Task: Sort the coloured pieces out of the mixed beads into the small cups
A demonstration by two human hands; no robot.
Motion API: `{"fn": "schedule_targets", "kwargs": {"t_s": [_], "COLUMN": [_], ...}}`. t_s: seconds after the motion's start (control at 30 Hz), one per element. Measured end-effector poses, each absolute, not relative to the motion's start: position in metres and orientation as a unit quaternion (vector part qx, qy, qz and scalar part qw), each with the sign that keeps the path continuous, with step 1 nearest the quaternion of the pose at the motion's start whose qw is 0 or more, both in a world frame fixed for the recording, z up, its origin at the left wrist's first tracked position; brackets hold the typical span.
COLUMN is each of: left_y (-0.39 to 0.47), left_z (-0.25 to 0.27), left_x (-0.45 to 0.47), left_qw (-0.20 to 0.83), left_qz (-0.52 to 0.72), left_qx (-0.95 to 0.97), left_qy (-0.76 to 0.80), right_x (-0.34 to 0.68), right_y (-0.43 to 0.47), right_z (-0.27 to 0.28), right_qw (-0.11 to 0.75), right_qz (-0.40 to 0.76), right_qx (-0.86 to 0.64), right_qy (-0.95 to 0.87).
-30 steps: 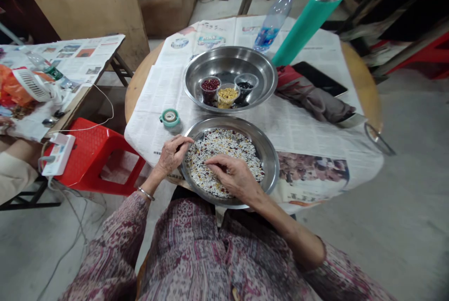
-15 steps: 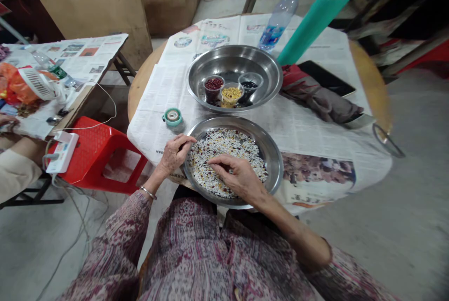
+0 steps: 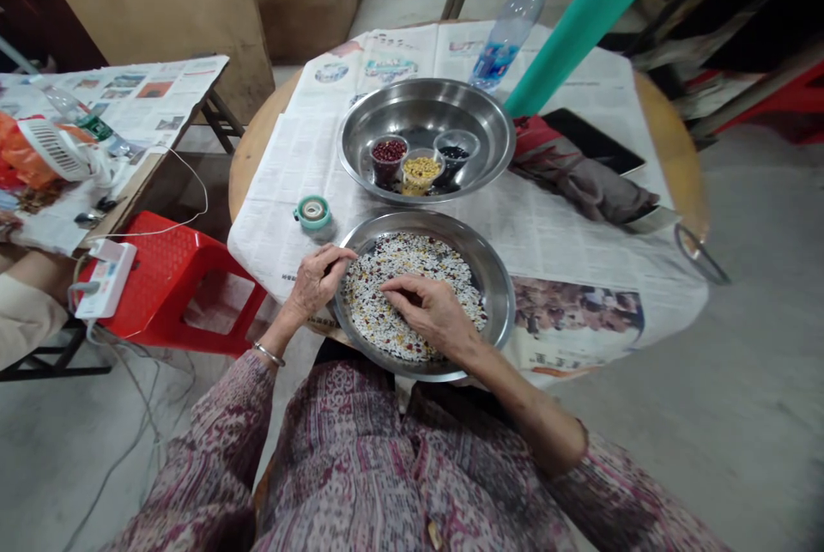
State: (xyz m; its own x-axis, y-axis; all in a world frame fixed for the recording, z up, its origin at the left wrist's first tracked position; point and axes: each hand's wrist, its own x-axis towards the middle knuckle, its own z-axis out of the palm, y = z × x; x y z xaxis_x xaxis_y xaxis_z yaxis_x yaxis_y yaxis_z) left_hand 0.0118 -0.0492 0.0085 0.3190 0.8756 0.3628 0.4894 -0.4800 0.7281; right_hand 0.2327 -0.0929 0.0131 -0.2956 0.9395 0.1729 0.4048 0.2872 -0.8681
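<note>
In front of me a shallow steel basin [image 3: 500, 312] holds white grains [image 3: 392, 324] mixed with yellow, dark red and black ones. My left hand [image 3: 318, 279] is closed on its left rim, with the index finger reaching over the edge. Over the grains, my right hand [image 3: 428, 307] is closed in a pinch; whatever lies between the fingertips is hidden. Just beyond, a second steel basin [image 3: 480, 110] contains a plastic cup of dark red beans [image 3: 390, 150], a cup of yellow kernels [image 3: 421, 167] and a cup of black beans [image 3: 457, 152].
Newspaper [image 3: 289, 157] covers the round table. A tape roll [image 3: 313, 212] lies at left; a water bottle [image 3: 508, 33], a green flask [image 3: 566, 50] and a folded umbrella [image 3: 592, 178] are farther back. A red stool [image 3: 173, 277] bears a power strip [image 3: 106, 279]. Another person sits at far left.
The whole view has shifted slightly left. Both hands keep nearly the same places, the left at the rim and the right pinched over the grains.
</note>
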Motion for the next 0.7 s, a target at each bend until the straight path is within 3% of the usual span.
{"fn": "schedule_targets", "kwargs": {"t_s": [0.5, 0.7], "left_y": [-0.0480, -0.0471], "left_z": [0.0077, 0.0066], "left_x": [0.0107, 0.0107], "left_qw": [0.251, 0.245], "left_qz": [0.379, 0.380], "left_qx": [0.772, 0.777], "left_qy": [0.444, 0.438], "right_x": [0.2363, 0.2350], "right_y": [-0.0913, -0.0930], "right_z": [0.0131, 0.0111], "right_qw": [0.410, 0.389], "right_qz": [0.306, 0.299], "right_qx": [-0.501, -0.482], "right_qy": [-0.698, -0.726]}}
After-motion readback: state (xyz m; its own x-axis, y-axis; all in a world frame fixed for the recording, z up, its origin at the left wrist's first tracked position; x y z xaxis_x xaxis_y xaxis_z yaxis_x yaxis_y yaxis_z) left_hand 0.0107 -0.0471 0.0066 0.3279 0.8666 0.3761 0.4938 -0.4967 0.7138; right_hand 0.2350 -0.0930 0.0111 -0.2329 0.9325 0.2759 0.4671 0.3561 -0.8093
